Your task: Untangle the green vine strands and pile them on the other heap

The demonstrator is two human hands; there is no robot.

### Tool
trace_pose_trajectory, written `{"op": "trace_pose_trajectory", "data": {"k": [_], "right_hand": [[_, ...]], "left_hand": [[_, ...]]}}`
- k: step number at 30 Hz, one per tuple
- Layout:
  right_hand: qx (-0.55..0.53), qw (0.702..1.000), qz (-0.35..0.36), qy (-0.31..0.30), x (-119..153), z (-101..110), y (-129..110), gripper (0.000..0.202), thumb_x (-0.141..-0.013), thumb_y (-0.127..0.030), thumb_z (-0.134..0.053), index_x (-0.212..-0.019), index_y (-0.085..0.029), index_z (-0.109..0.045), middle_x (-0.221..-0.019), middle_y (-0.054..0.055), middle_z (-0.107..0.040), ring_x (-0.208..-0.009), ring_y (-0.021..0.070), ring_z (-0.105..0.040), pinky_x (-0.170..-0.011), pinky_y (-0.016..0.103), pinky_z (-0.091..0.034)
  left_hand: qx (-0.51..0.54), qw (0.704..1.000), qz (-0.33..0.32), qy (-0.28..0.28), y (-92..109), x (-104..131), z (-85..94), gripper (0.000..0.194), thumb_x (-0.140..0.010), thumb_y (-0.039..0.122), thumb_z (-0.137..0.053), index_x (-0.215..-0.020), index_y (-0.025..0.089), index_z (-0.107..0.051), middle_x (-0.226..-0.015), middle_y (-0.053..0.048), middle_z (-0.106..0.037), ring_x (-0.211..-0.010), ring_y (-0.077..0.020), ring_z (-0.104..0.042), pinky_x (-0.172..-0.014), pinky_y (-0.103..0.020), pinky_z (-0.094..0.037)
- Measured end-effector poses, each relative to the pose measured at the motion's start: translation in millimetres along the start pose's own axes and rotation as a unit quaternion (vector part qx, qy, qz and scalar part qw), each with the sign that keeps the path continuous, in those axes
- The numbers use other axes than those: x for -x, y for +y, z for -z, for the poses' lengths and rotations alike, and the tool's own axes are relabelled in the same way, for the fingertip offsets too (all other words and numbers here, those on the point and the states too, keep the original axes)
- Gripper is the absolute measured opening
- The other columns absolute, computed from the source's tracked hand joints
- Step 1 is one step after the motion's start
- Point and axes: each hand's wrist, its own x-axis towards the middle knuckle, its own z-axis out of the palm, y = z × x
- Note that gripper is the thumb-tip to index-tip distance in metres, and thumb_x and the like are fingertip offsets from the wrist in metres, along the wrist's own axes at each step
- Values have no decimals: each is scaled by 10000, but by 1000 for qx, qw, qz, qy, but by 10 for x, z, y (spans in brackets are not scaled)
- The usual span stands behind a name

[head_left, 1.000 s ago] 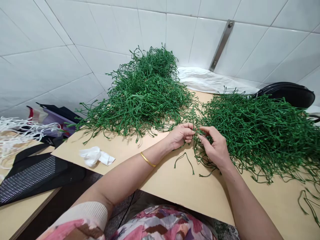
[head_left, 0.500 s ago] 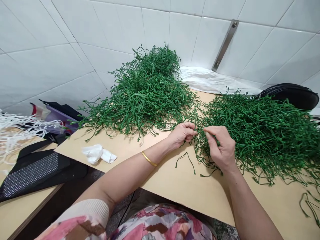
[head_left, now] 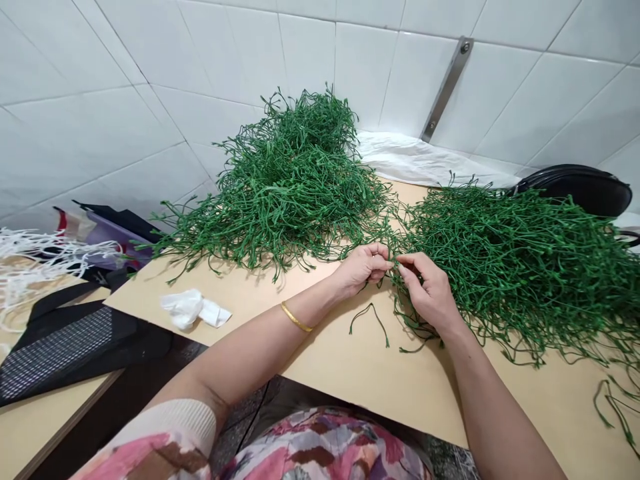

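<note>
Between my two hands is a thin green cord (head_left: 393, 259), partly hidden by the fingertips. My left hand (head_left: 365, 270) pinches it with curled fingers, a gold bangle on that wrist. My right hand (head_left: 433, 293) is closed on it too, thumb and forefinger almost touching the left fingertips. Behind the left hand rises a tall heap of green cords (head_left: 295, 180) with small knobbed ends. Another wide heap of the same cords (head_left: 520, 267) spreads beyond the right hand. One loose cord (head_left: 371, 309) lies bent on the board in front of the hands.
A crumpled white tissue (head_left: 195, 309) lies on the tan tabletop (head_left: 340, 373). White cords (head_left: 45, 257) and a black mesh item (head_left: 65, 350) are at far left. A black case (head_left: 580, 189) and white cloth (head_left: 415, 157) sit against the tiled wall, which carries a metal bracket (head_left: 447, 90).
My right hand has moved left, closing the small gap to my left hand's fingertips. My left hand has barely moved.
</note>
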Motion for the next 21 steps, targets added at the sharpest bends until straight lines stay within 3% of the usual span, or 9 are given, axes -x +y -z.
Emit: {"op": "trace_pose_trajectory", "data": {"k": [4, 8, 14, 18, 21], "right_hand": [[-12, 999, -13, -28, 2, -19, 14, 188, -839, -202, -417, -953, -184, -565, -888, 47, -608, -781, 147, -545, -702, 270, -418], [-29, 999, -39, -16, 5, -24, 9, 181, -827, -218, -444, -936, -179, -581, -875, 40, -612, -751, 138, -534, -682, 258, -407], [-125, 986, -109, -9, -3, 18, 6, 191, -826, -286, -455, -740, -173, -583, -662, -3, -543, -613, 110, -470, -587, 235, -374], [-123, 985, -121, 12, -11, 46, 21, 203, -819, -295, -467, -726, -168, -595, -657, -3, -538, -610, 109, -462, -587, 238, -370], [-47, 991, -107, 69, -11, 49, 46, 185, -804, -284, -492, -749, -169, -625, -722, 18, -557, -675, 127, -495, -627, 255, -387]], "left_hand": [[-21, 1000, -19, -1, -5, 1, -5, 222, -593, 87, -626, -657, 153, -424, -452, 90, -337, -354, -11, -279, -389, -172, -142], [-42, 999, -23, -2, 1, 12, -24, 194, -621, 108, -621, -666, 152, -437, -443, 94, -325, -355, -14, -289, -393, -172, -165], [-43, 998, -31, -39, 2, 26, -29, 155, -656, 113, -595, -679, 146, -445, -440, 72, -389, -364, -17, -292, -391, -168, -148], [-10, 997, 13, -71, 13, 16, 5, 129, -681, 135, -563, -733, 146, -445, -522, 11, -526, -362, -11, -285, -379, -146, -134], [47, 991, 66, -111, 19, 2, 46, 145, -673, 146, -552, -767, 152, -442, -537, 16, -522, -349, 1, -222, -363, -129, -114]]}}
